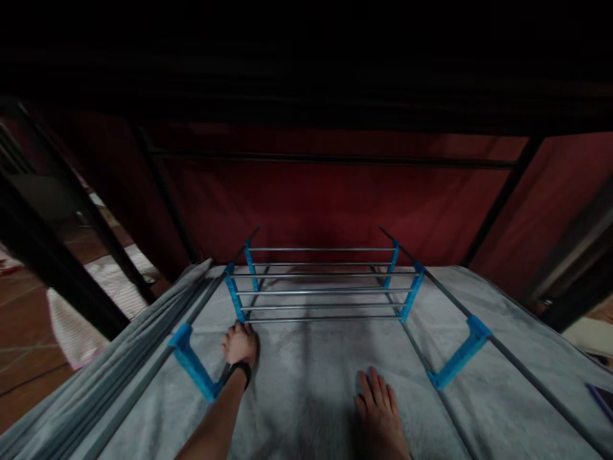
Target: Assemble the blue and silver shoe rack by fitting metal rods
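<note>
A rack of grey metal tubes (325, 292) joined by blue plastic brackets (412, 294) lies on a grey blanket (306, 370). My left hand (240, 345), a dark band at its wrist, is closed on the lower left side tube, just below the foot of a blue bracket. Its palm side is hidden. A separate blue bracket (194, 362) stands nearer to me, beside my left wrist. My right hand (380, 409) rests flat on the blanket, fingers stretched out and holding nothing. To its right another blue bracket (460, 352) joins the two right side tubes.
Dark frame posts (165, 191) and a horizontal bar (335, 160) stand before a red curtain (325, 204). Something dark hangs overhead. At the left, blanket folds (158, 332) border the tiled floor (23, 332), where a striped cloth (76, 319) lies. A dark flat object (601, 399) sits at the right.
</note>
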### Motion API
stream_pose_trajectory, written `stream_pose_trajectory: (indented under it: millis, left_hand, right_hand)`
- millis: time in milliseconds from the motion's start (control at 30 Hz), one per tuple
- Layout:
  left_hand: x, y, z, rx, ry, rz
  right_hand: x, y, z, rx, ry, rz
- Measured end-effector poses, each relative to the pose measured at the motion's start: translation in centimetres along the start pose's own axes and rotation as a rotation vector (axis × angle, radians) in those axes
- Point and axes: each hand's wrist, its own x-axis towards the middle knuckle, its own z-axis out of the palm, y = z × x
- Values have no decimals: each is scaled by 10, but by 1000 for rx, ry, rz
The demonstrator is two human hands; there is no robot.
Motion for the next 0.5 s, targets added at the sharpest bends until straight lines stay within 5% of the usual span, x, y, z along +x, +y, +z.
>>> stream_pose_trajectory:
  millis: [267,500]
  left_hand:
    - [-68,16,-15,-244,106,-48]
    - [-177,10,6,-528,-41,233]
  right_hand:
    - [-1,2,2,-10,163,-43]
    - [8,18,6,82,107,30]
